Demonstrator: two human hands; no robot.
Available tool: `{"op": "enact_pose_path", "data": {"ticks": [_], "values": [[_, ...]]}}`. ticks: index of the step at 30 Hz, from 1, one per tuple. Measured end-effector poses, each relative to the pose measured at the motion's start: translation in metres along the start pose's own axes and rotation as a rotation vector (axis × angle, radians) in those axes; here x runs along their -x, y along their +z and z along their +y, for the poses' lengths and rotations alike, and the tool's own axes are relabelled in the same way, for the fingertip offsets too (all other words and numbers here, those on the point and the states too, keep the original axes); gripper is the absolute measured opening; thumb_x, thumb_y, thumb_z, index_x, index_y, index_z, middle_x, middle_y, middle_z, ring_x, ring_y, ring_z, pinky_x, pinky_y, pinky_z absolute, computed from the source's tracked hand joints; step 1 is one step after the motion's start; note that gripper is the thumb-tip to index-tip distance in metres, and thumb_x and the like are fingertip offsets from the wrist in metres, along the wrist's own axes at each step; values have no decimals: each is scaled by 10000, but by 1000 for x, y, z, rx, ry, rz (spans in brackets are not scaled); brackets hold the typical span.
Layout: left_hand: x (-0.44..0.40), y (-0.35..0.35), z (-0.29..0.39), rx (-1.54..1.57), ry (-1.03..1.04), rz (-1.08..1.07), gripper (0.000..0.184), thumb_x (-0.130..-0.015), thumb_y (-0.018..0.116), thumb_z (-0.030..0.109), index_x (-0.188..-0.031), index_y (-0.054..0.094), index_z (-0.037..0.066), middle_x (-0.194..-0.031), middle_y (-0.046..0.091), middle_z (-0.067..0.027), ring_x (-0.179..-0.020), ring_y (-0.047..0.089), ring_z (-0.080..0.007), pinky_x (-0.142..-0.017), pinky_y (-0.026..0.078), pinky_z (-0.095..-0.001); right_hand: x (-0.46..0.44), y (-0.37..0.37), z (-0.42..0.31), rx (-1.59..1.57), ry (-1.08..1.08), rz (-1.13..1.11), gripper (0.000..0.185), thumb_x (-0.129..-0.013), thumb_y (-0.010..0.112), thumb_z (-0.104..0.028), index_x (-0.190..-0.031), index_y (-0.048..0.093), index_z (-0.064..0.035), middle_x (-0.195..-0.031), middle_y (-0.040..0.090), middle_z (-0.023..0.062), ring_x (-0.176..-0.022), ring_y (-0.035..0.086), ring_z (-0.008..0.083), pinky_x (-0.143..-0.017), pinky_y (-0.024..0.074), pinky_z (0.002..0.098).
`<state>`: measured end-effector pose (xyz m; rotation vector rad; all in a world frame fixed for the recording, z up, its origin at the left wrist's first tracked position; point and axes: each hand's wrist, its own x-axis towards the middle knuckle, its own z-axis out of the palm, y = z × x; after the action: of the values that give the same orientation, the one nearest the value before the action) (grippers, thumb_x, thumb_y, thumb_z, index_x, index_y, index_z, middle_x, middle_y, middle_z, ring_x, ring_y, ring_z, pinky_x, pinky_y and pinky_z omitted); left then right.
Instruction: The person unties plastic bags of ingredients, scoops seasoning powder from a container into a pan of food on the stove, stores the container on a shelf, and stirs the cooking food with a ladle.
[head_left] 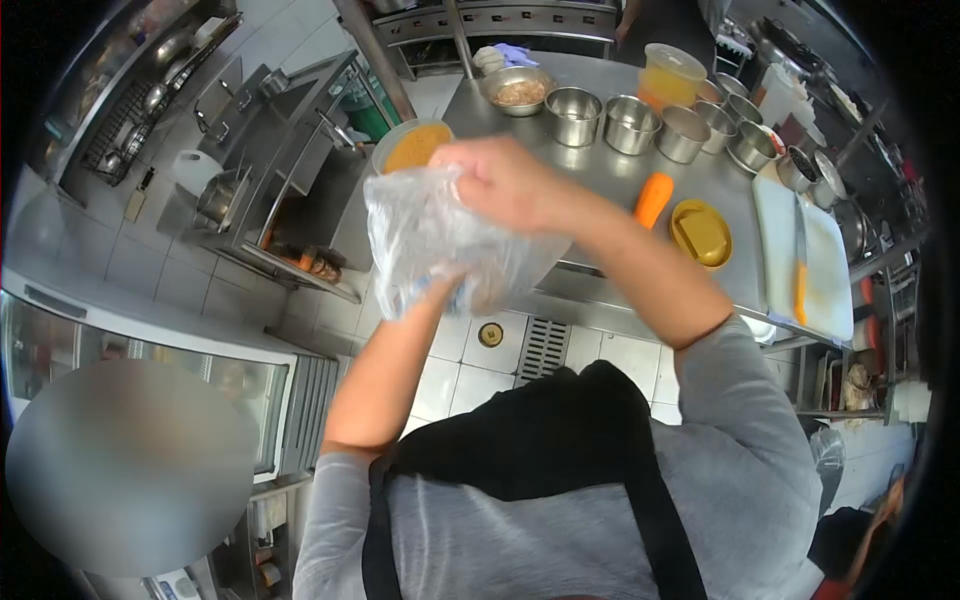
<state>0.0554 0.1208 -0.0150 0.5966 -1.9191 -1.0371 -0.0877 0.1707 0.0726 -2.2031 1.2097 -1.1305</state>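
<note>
A clear, crumpled plastic bag [415, 225] hangs in front of my chest, over the table's near left corner. My right hand [495, 185] is closed on its upper edge, thumb against the curled fingers. Lower down, my left hand [455, 285] is at the bag's underside, its fingers covered by the plastic and blurred, so their grip is unclear. Some blue shows through the plastic near that hand. Just behind the bag is a round tub [418, 146] of orange-brown contents, partly hidden by the bag and my right hand.
The steel table [600, 185] carries a bowl of minced-looking food [520, 92], several metal pots [630, 125], a lidded tub [672, 75], an orange carrot-shaped object [654, 200], a yellow dish [700, 235] and a yellow-handled knife [800, 265] on white boards. Another person [668, 35] stands beyond.
</note>
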Motion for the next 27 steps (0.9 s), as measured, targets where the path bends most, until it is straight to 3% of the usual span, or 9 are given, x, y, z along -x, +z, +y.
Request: {"op": "enact_pose_path", "data": {"ticks": [7, 12, 14, 16, 18, 20, 24, 26, 27], "values": [[-57, 51, -30, 330, -433, -53, 553, -806, 666, 203, -1281, 428, 50, -1247, 492, -68, -1150, 456, -201, -978, 372, -346, 50, -140, 24, -379, 63, 233, 454, -738, 643, -129, -1173, 551, -37, -1174, 574, 69, -1089, 534, 185, -903, 438, 325], [-73, 84, -25, 367, -418, -64, 561, -780, 675, 121, -1277, 428, 38, -1233, 502, -82, -1138, 468, -198, -954, 383, -336, 113, -63, 152, -82, 355, 175, 1067, -460, 895, -274, -1338, 347, -14, -1343, 418, 115, -1260, 377, 256, -1055, 288, 388], [-81, 93, -1, 361, -437, -159, 569, -780, 670, 102, -1285, 417, 39, -1239, 495, -92, -1138, 470, -209, -952, 382, -329, 97, -10, 162, -56, 180, 211, 889, -602, 835, -248, -1318, 359, -22, -1297, 444, 113, -1229, 407, 239, -1051, 304, 372], [-75, 102, 50, 157, -188, -165, 633, -726, 702, 132, -1274, 404, 23, -1218, 496, -116, -1104, 493, -224, -929, 403, -333, 83, 50, 234, -1227, -101, 356, 718, -708, 753, -215, -1296, 388, -23, -1251, 480, 108, -1169, 461, 231, -1011, 357, 371], [-66, 102, 67, 51, 33, -82, 774, -669, 746, 176, -1306, 337, 13, -1250, 451, -141, -1111, 481, -250, -943, 391, -349, 68, 42, 220, -1672, -70, 450, 564, -790, 666, -172, -1275, 416, -29, -1211, 514, 101, -1112, 509, 222, -962, 407, 366], [-50, 86, 57, 65, 220, 99, 995, -608, 802, 232, -1383, 218, 10, -1335, 359, -169, -1161, 436, -286, -994, 349, -377, 74, 5, 180, -1353, 285, 530, 435, -849, 576, -120, -1255, 443, -38, -1180, 545, 92, -1057, 551, 212, -902, 454, 356], [-4, 71, -43, -340, -188, -77, 1274, -516, 846, 364, -1434, 31, 22, -1443, 184, -199, -1317, 234, -324, -1074, 221, -430, 60, -20, 153, -922, 498, 432, 429, -734, 675, -93, -1143, 556, -42, -1099, 615, 91, -1009, 591, 229, -840, 489, 367], [-11, 107, -26, -776, -418, -106, 1334, -499, 843, 427, -1443, -19, 48, -1475, 130, -191, -1376, 109, -319, -1098, 161, -441, 50, -16, 153, -648, 383, 290, 483, -656, 731, -123, -1105, 575, -38, -1093, 622, 104, -1006, 593, 267, -838, 485, 367], [-16, 121, -54, -726, -229, -76, 1217, -571, 806, 421, -1434, 37, 41, -1486, 74, -185, -1380, 79, -316, -1101, 142, -443, 48, -9, 150, -511, 336, 215, 510, -617, 758, -137, -1086, 584, -36, -1090, 625, 110, -1005, 594, 286, -838, 483, 367]]}}
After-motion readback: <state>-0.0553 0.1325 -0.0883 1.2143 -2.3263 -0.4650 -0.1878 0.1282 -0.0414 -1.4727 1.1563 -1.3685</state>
